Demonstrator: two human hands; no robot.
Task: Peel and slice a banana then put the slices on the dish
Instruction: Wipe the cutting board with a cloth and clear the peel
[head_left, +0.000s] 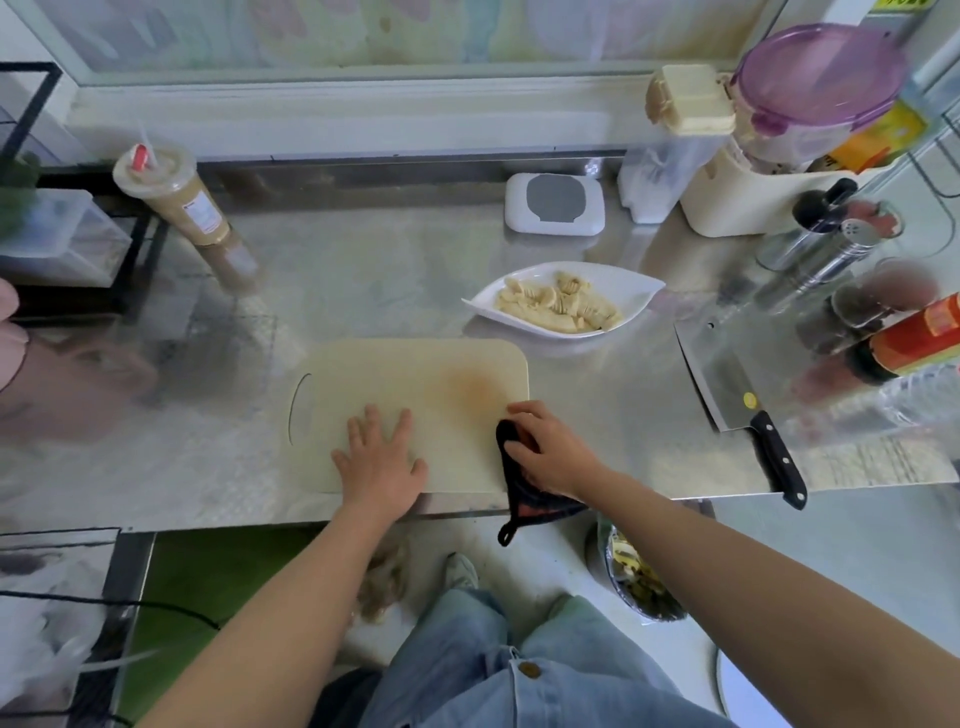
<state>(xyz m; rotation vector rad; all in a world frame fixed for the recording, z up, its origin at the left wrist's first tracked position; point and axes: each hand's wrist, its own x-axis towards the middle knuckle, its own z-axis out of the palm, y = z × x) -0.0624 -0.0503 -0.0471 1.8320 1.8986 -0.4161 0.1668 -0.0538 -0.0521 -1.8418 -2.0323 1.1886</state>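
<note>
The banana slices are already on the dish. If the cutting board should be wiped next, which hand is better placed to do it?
The right hand: it grips the dark cloth at the right edge of the cutting board. The left hand lies flat on the board, likely steadying it.

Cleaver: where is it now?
Head view, right side: the cleaver lies flat on the counter, right of the cutting board and dish, handle toward the front edge.

We count one board (415, 384), one dish (631, 291), one cleaver (727, 384), one cloth (522, 501), one left hand (382, 457) and one right hand (550, 452). Far left: one cup (176, 197). Right: one bottle (914, 343). The slices (558, 304) overlap; we cannot count them.
</note>
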